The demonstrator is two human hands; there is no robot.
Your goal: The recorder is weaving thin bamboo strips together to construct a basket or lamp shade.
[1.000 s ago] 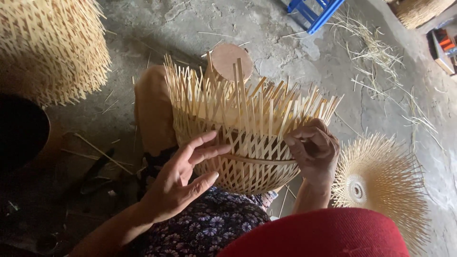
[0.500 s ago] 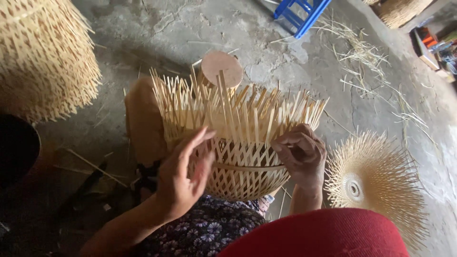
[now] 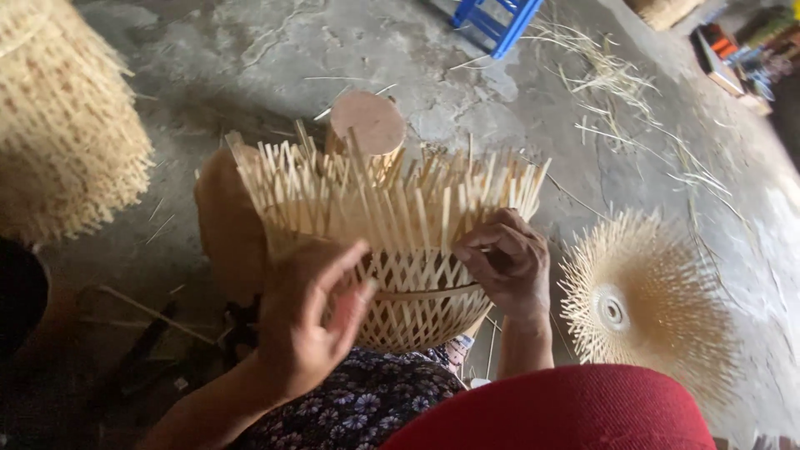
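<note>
A half-woven bamboo basket (image 3: 400, 250) rests on my lap, its loose strip ends sticking up like a comb. My left hand (image 3: 312, 312) lies against the basket's left side with fingers spread, touching the woven wall. My right hand (image 3: 504, 262) pinches the bamboo strips at the basket's right side, fingers curled on them. Behind the basket a round wooden block (image 3: 367, 121) stands on the floor.
A large woven bamboo basket (image 3: 62, 125) stands at the far left. A flat bamboo starburst piece (image 3: 642, 304) lies on the concrete floor at right. A blue plastic stool (image 3: 496, 21) is at the top, with loose bamboo slivers (image 3: 617, 79) scattered nearby. A red hat brim (image 3: 558, 412) fills the bottom edge.
My left hand has slid in from the left onto the basket wall. The right hand has stayed on the strips at the right side, and the basket has turned a little.
</note>
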